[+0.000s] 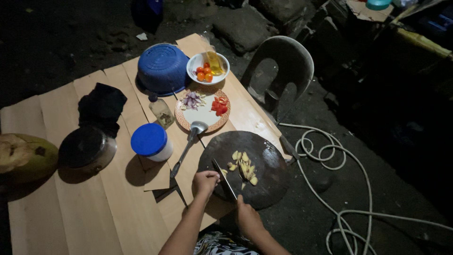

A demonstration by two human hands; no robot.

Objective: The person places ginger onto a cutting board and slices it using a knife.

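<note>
Low in the centre of the frame, the right hand [248, 216] is clamped around the handle of a long dark-bladed kitchen knife [224, 180], whose blade angles up and to the left across a round, dark wooden chopping board [269, 165]. The left hand [205, 182] rests at the board's left edge with its fingers curled together, just beside the blade; whether it grips anything cannot be told. Pale yellow chopped pieces [243, 166] lie in a small heap in the middle of the board, right of the blade.

The board sits at the lower right of a light plywood tabletop [71, 208]. Above it is a patterned round plate [203, 114] carrying chopped purple onion and red tomato bits, with a metal ladle [188, 144] leaning off its lower rim. Further up are a white bowl of small tomatoes [207, 67] and an upturned blue plastic colander [163, 67]. A blue-lidded white tub [151, 141] and a dark lidded pot [87, 148] stand to the left. A grey plastic chair [288, 61] and a coiled white hose [330, 156] are at the right.
</note>
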